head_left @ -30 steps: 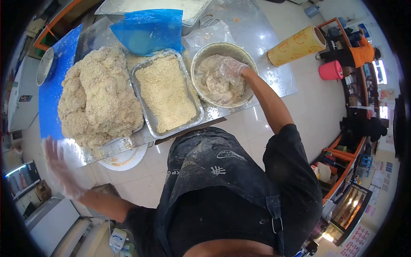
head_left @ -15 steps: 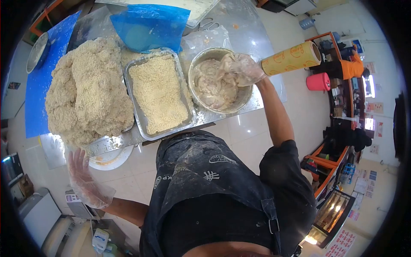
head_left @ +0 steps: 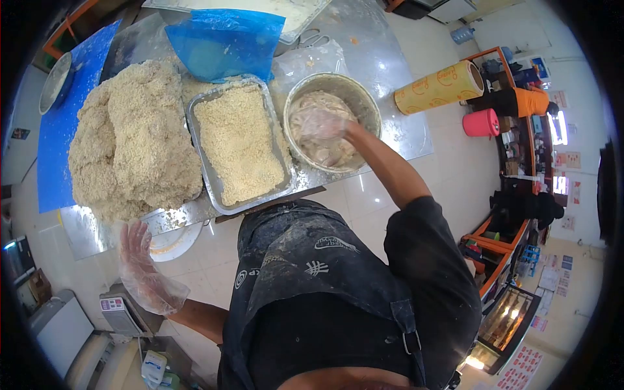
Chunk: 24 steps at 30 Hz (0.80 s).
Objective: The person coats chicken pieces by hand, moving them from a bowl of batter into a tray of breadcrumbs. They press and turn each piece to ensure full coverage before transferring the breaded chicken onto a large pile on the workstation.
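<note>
My right hand [head_left: 323,125], in a clear plastic glove, reaches down into a round metal pot [head_left: 370,107]. Its fingers are buried in or blurred against a pale, wet mixture that looks like battered meat pieces [head_left: 325,151]. Left of the pot is a metal tray [head_left: 224,207] of yellowish crumbs [head_left: 240,140]. A large heap of crumb-coated pieces [head_left: 133,136] lies further left. My left hand [head_left: 143,263], gloved too, hangs off the table's front edge just below this heap, its fingers stretched out and holding nothing.
A roll of cling film [head_left: 435,88] lies at the table's right side. Behind the tray are a blue plastic bag [head_left: 227,42], scissors [head_left: 314,39] and a clear bag [head_left: 312,62]. A bowl [head_left: 56,83] sits far left. A person in orange [head_left: 530,103] is in the background.
My right hand has moved left and deeper into the pot, from its right rim. My left hand has shifted slightly right, still with fingers extended.
</note>
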Tool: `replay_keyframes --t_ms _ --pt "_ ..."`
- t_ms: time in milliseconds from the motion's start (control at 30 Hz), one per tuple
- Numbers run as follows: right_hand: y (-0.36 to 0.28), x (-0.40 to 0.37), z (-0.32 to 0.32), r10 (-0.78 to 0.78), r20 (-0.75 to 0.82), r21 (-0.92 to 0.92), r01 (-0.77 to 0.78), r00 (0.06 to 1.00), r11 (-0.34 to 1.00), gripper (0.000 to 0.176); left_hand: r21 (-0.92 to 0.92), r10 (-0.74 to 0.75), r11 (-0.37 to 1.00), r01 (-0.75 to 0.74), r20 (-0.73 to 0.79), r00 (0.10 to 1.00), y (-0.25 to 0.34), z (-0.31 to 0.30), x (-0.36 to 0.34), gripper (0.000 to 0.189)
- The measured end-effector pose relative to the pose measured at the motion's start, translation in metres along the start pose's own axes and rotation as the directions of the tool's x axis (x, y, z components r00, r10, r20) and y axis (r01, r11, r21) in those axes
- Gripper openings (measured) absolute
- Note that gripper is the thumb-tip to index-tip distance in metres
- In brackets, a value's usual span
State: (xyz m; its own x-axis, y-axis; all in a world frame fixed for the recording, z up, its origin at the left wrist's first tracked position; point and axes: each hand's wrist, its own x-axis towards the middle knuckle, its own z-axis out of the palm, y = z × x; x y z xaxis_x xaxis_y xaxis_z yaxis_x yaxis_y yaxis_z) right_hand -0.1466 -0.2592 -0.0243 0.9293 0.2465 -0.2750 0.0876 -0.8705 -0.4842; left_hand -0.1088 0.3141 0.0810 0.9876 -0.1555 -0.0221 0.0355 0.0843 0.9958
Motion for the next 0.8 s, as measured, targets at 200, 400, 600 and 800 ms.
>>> replay_keyframes --t_ms 200,400,600,800 --pt "0.014 -0.044 -0.066 0.130 -0.228 0.037 -0.124 0.965 0.992 0.035 0.043 0.095 0.994 -0.098 0.072 0.993 0.038 0.052 0.003 0.098" --pt "-0.022 -0.050 -0.071 0.192 -0.483 0.079 -0.176 0.854 0.981 0.045 0.033 0.196 0.978 -0.205 0.178 0.964 0.052 0.084 0.013 0.092" --pt "-0.079 0.031 -0.012 0.405 -0.119 -0.297 -0.422 0.906 0.856 0.031 -0.039 0.218 0.976 -0.215 0.243 0.945 0.038 0.093 0.018 0.088" --pt "-0.038 0.052 0.031 0.188 -0.307 -0.232 -0.264 0.933 0.936 0.028 -0.071 0.223 0.975 -0.211 0.283 0.933 0.034 0.093 0.014 0.090"
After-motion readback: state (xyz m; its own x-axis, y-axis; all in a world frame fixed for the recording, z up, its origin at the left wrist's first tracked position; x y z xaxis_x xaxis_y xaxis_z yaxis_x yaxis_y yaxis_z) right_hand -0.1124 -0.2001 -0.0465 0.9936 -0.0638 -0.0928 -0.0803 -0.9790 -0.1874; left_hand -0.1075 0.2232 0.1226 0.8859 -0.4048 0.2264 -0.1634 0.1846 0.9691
